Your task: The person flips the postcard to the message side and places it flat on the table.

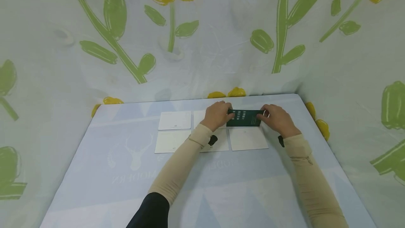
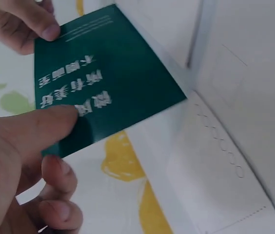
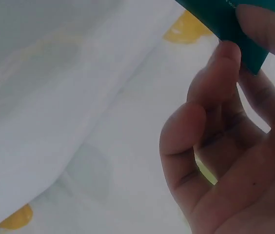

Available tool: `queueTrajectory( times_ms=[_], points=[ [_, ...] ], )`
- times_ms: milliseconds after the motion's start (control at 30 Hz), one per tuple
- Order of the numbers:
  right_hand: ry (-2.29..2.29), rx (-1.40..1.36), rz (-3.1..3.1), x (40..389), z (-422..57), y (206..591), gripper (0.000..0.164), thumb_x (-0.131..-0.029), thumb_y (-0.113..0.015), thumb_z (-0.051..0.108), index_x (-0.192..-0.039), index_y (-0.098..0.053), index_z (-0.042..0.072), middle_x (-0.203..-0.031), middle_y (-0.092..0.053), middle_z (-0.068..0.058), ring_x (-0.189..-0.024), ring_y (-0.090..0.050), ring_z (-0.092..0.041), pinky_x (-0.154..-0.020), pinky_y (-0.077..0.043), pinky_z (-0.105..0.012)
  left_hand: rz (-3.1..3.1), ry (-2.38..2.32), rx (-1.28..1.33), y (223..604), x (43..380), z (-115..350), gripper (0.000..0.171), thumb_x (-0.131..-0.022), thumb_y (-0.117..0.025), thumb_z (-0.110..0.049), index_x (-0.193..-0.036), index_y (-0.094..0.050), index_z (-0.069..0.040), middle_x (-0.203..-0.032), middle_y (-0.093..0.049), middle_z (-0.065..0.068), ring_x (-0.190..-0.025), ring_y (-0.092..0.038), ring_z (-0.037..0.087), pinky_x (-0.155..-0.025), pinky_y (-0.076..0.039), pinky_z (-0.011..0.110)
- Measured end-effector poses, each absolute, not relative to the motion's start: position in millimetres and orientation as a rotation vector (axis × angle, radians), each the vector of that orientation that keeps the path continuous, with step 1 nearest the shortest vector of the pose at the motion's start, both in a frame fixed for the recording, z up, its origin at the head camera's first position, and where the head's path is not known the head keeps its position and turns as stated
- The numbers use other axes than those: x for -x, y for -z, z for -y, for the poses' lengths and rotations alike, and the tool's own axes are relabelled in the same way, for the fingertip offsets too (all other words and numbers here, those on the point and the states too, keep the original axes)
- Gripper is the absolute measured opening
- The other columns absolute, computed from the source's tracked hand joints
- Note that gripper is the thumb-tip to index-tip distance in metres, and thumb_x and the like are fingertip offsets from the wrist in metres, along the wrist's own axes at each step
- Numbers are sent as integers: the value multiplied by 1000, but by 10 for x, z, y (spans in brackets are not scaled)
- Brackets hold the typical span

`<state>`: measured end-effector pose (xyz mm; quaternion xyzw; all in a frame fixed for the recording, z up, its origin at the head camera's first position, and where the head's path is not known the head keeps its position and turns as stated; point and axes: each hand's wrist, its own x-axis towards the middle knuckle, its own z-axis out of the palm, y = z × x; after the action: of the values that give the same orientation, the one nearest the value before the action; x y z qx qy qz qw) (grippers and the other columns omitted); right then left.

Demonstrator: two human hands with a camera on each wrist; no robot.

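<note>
A dark green postcard (image 1: 243,118) with white printed characters is held between both hands. My left hand (image 1: 217,115) pinches its left end, thumb on top and fingers beneath. At the opposite end my right hand (image 1: 277,118) grips it between thumb and fingers. In the left wrist view the green card (image 2: 123,63) is tilted above the white cards. Below it in the head view lies a white card (image 1: 248,139), and my left forearm crosses over another white card (image 1: 221,141). The right wrist view shows only a corner of the green card (image 3: 254,48) in the fingers.
More white cards lie in two rows, among them one at the back left (image 1: 174,120) and one at the front left (image 1: 171,141). They rest on a pale blue patterned tablecloth (image 1: 133,185). A flower-printed curtain (image 1: 215,52) surrounds the table's back and sides.
</note>
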<state>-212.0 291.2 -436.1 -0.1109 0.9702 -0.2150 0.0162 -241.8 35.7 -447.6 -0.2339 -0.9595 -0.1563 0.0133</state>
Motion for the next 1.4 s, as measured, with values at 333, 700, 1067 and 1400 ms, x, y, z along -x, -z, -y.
queueTrajectory(
  times_ms=[333, 700, 1067, 1400],
  points=[
    [783, 332, -2895, 1943, -2970, 4279, 37, -102, -61, 38, -116, -71, 5, -104, -71, -14, -94, -64, -30, -76, -52, -47, 3071, 665, 758, 4352, 2278, -317, 31, -100, -63, -42, -113, -78, -17, -98, -74, -5, -73, -60, 8, -58, -47, 24],
    [803, 398, -2890, 1832, -3016, 4190, 50, -106, -51, 44, -131, -67, 3, -120, -69, -17, -105, -63, -34, -87, -50, -53, 2972, 594, 822, 4322, 2172, -310, 37, -105, -54, -44, -114, -79, -20, -92, -75, -7, -68, -58, 5, -53, -43, 20],
    [826, 527, -2966, 1787, -2957, 4241, 40, -102, -64, 23, -135, -63, 0, -116, -70, -17, -95, -63, -30, -76, -50, -44, 2731, 494, 825, 4534, 2124, -221, 30, -96, -70, -43, -113, -80, -20, -90, -76, -8, -72, -65, 9, -55, -43, 20],
    [827, 588, -2947, 1754, -2984, 4319, 37, -99, -67, 16, -132, -65, -1, -113, -71, -16, -89, -62, -26, -73, -50, -41, 2667, 449, 874, 4603, 2025, -227, 27, -95, -71, -44, -106, -82, -22, -84, -76, -9, -64, -61, 5, -52, -41, 20]
  ],
)
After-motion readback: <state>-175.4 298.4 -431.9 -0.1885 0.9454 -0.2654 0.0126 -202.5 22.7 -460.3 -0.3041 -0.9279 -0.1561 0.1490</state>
